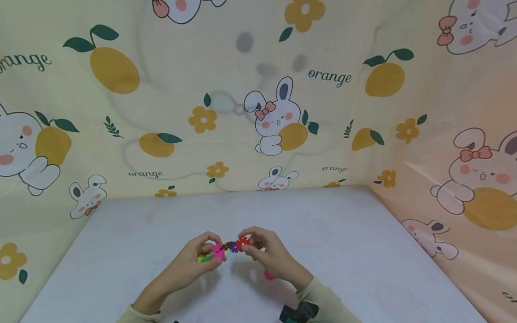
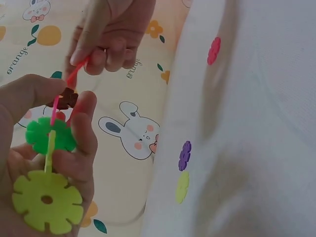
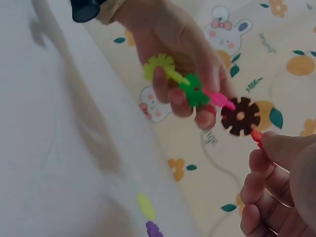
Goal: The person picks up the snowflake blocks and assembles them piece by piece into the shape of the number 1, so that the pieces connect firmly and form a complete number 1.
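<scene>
My left hand (image 1: 190, 260) holds a short chain of notched plastic flower discs, its thumb and fingers at the pink disc (image 1: 218, 251). Behind that, toward the palm, hang the green disc (image 2: 52, 136) and the yellow disc (image 2: 48, 201). A brown disc (image 3: 240, 116) sticks out of the pink one on the other side. With thumb and forefinger my right hand (image 1: 271, 253) pinches a red disc (image 1: 243, 243), its edge right at the brown disc's rim. Both hands are raised above the table, close together. I cannot tell whether the red disc is slotted in.
Loose on the white table (image 1: 343, 251) lie a purple disc (image 2: 184, 156), a yellow disc (image 2: 182, 187) beside it, and a pinkish-red disc (image 2: 214, 51), partly behind my right hand in the head view. A printed cloth (image 1: 226, 148) with rabbits and oranges hangs around the table.
</scene>
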### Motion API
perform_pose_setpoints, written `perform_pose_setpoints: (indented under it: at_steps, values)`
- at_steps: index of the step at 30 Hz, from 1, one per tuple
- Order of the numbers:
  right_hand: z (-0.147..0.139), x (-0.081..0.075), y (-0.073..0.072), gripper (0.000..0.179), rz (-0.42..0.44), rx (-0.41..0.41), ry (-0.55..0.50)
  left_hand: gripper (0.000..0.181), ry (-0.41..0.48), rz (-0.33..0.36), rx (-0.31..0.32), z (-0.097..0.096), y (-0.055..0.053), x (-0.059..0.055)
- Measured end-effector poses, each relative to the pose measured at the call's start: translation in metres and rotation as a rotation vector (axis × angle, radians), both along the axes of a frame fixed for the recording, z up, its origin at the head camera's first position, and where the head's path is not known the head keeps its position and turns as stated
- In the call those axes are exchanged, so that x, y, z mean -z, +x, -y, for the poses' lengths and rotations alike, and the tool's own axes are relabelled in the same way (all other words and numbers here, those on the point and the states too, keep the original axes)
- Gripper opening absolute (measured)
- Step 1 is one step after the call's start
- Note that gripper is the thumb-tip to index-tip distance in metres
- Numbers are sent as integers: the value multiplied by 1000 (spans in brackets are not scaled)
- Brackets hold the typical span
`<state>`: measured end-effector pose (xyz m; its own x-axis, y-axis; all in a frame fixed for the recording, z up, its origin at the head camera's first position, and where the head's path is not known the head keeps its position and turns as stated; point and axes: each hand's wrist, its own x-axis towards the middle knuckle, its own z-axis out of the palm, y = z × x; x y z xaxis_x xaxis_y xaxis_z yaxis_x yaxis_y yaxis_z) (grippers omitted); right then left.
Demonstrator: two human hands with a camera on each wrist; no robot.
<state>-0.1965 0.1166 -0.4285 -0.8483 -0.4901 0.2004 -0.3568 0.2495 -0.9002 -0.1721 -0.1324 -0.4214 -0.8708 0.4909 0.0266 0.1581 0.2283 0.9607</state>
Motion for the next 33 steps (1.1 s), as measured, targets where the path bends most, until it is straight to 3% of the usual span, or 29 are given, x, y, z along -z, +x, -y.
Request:
perform_pose_setpoints:
  at_steps: [8,13,22,33]
  values:
    - [1,-6,4,26,-2,-18,-51,35,-66,3,-13,-1,2,-1]
    - [2,-7,5,26,4,-19,-59,38,-37,9,16,-1,2,0]
    - [4,-7,7,27,8,-32,-29,35,-6,-43,47,-2,1,4]
    - [3,-9,9,33,-46,-61,9,30,-60,-38,18,-4,4,2]
